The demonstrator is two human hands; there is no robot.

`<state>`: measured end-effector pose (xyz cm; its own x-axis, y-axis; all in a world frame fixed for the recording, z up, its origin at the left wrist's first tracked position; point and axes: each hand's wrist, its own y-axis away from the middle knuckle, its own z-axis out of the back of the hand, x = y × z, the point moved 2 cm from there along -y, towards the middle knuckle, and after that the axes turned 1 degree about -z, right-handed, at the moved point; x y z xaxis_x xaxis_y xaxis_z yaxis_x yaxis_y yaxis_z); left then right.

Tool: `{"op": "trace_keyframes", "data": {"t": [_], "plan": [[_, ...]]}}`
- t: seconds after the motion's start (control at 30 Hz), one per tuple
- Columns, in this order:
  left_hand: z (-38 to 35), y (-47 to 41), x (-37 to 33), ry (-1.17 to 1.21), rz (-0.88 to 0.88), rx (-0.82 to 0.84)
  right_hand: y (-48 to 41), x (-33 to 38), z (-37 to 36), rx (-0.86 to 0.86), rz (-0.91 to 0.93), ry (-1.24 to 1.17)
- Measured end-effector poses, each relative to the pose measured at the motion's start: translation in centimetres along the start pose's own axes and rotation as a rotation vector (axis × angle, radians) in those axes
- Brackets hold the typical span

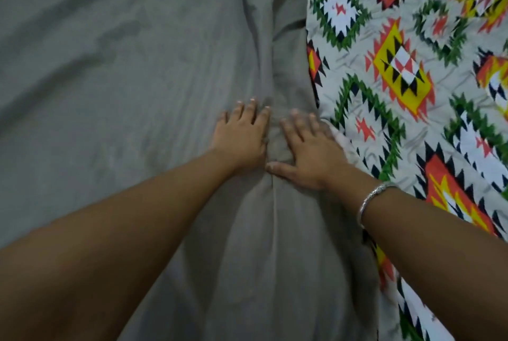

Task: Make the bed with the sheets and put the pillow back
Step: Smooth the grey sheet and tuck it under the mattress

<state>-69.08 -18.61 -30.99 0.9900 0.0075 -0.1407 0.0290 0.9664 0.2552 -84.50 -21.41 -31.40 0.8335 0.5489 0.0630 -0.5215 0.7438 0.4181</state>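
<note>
A plain grey sheet (110,71) covers most of the view, with long creases on the left and a bunched ridge running down the middle. My left hand (242,137) lies flat on it, fingers spread. My right hand (305,151), with a silver bangle on the wrist, lies flat beside it, a fold of grey cloth raised between the two hands. Its outer fingers touch the edge of a patterned sheet (412,71), pale with green, orange, yellow and black diamond motifs, spread on the right. No pillow is in view.
</note>
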Motion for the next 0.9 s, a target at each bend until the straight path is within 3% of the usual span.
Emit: {"op": "trace_keyframes", "data": {"t": [0.1, 0.17, 0.27, 0.37, 0.63, 0.73, 0.8, 0.9], "plan": [[-0.2, -1.8, 1.9, -0.022, -0.027, 0.038, -1.9, -2.7, 1.0, 0.041, -0.352, -0.068], [0.0, -3.0, 2.2, -0.023, -0.057, 0.027, -3.5, -2.7, 2.1, -0.016, -0.431, -0.039], [0.4, -5.2, 1.5, -0.002, -0.052, -0.028, -6.3, -0.9, 3.8, -0.254, -0.191, 0.028], [0.4, -7.1, 0.6, 0.031, -0.029, -0.020, -8.7, -1.2, 2.9, -0.176, 0.025, -0.036], [3.1, -11.5, 3.0, 0.023, 0.047, -0.014, -11.5, -3.8, 4.8, -0.187, -0.351, -0.105], [4.6, -14.3, 2.4, 0.056, 0.039, -0.021, -14.4, -2.8, 7.0, -0.353, -0.127, -0.043], [5.0, -16.2, 2.2, 0.069, 0.028, 0.010, -16.5, -3.5, 7.3, -0.259, 0.054, -0.045], [4.8, -18.1, 3.0, 0.052, 0.030, 0.040, -18.1, -6.7, 7.0, -0.194, -0.002, -0.039]]}}
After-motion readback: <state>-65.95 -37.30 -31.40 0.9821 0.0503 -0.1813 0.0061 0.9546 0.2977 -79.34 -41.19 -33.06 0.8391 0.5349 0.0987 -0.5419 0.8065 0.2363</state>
